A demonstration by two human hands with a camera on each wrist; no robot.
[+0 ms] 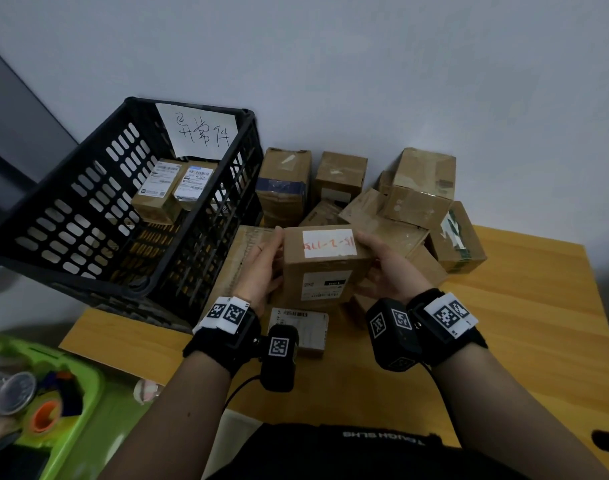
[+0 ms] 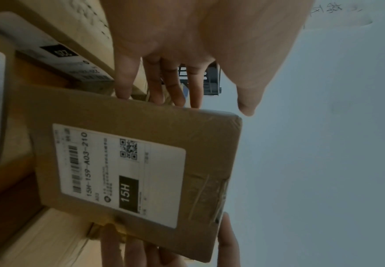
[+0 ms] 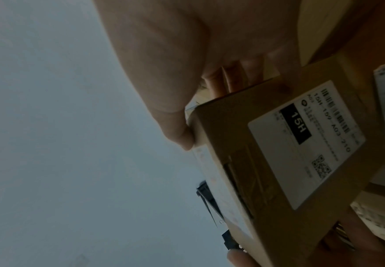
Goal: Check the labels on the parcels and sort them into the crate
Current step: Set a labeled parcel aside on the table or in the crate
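A brown cardboard parcel (image 1: pixel 325 268), its white printed label (image 2: pixel 120 173) reading "15H" and "15H-159-A03-210", is held above the wooden worktop (image 1: pixel 524 327); the left hand (image 1: pixel 263 268) and right hand (image 1: pixel 387 268) each clamp a side, right of the black plastic crate (image 1: pixel 88 216)

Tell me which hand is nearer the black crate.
Left. The left hand grips the held parcel on the side next to the black crate; the right hand holds its far side.
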